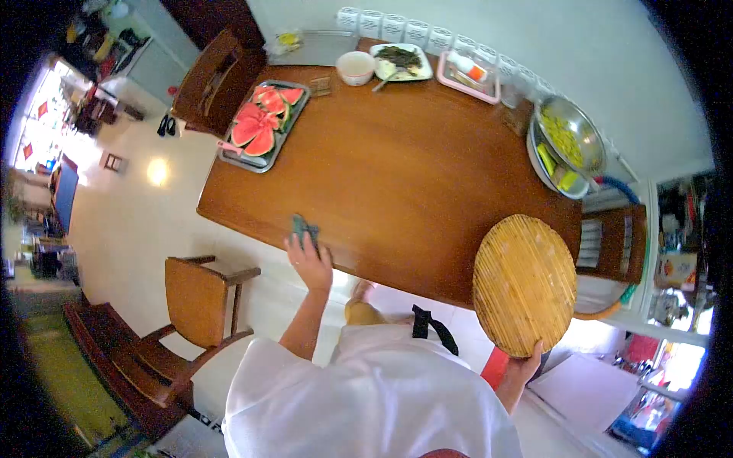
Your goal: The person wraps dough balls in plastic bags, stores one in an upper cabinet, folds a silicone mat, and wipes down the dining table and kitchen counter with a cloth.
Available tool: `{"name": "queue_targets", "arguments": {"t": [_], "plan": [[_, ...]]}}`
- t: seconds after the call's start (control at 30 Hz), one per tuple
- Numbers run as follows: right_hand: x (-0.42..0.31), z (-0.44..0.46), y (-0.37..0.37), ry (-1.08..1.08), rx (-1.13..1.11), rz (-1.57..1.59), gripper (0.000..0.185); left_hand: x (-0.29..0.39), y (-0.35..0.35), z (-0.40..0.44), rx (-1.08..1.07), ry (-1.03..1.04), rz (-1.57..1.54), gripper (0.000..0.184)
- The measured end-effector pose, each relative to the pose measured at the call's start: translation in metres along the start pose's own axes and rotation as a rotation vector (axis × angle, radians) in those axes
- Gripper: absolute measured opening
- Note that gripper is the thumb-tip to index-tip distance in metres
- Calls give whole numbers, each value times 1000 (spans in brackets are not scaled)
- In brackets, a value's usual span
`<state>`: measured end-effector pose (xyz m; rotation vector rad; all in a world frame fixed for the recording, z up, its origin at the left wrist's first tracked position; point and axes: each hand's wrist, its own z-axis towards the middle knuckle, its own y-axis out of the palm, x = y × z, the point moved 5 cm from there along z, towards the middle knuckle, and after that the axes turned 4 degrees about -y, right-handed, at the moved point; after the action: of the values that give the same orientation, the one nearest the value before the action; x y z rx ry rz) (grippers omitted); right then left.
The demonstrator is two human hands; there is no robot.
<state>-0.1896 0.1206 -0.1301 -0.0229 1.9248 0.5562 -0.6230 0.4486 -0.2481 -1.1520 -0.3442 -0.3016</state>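
My left hand [309, 262] is at the front edge of the wooden table [382, 168], its fingers on a dark green cloth [304, 227] that lies on the tabletop. A round slatted wooden board [525, 286] is tilted up over the table's right front corner. My right hand [525, 365] grips that board by its lower edge; the fingers behind it are hidden.
Along the far side are a tray of watermelon slices [263, 126], a white bowl [356, 69], a plate of food [402, 61] and a pink tray [467, 78]. Metal bowls [566, 137] stand at the right. Chairs [197, 301] flank the table.
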Motion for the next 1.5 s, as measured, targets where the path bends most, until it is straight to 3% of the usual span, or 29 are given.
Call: {"name": "queue_targets", "arguments": {"t": [0.13,0.2,0.3,0.47,0.5,0.53,0.63,0.77,0.83,1.0,1.1,1.17,1.23,1.3,1.37,1.43,1.5], "plan": [[-12,-7,-71,5,149,72,52,80,12,-53,-245,155,0,63],[-11,-6,-126,-31,187,158,50,118,16,-84,-329,349,-70,68],[3,-1,-185,-133,167,234,50,157,49,-125,-380,496,-87,69],[-10,-40,-275,-221,392,302,51,232,56,-186,-500,862,-117,72],[35,6,-292,-263,371,371,50,241,108,-186,-438,911,-131,72],[40,-3,-306,-271,425,392,49,249,118,-195,-435,1006,-91,73],[61,-13,-328,-322,504,462,47,279,146,-208,-455,1176,-116,71],[118,14,-370,-355,571,575,43,331,200,-232,-380,1442,-93,55],[120,8,-356,-357,606,582,42,357,212,-242,-381,1625,-144,61],[119,-13,-335,-285,825,608,49,434,224,-275,-480,1878,-236,37],[109,-13,-314,-331,774,640,48,478,242,-300,-512,1940,-352,39],[103,-17,-304,-380,877,638,48,505,228,-305,-480,1974,-482,34],[99,-14,-297,-357,833,607,46,531,230,-294,-666,1774,-452,37],[92,-14,-295,-363,834,631,44,541,270,-267,-432,1622,-432,40],[92,-14,-292,-362,832,655,42,556,250,-224,-425,1450,-165,41],[96,-9,-289,-374,907,662,39,565,260,-182,-335,1359,-83,41],[91,-13,-283,-383,955,707,36,576,261,-135,-429,1218,-117,42]]}}
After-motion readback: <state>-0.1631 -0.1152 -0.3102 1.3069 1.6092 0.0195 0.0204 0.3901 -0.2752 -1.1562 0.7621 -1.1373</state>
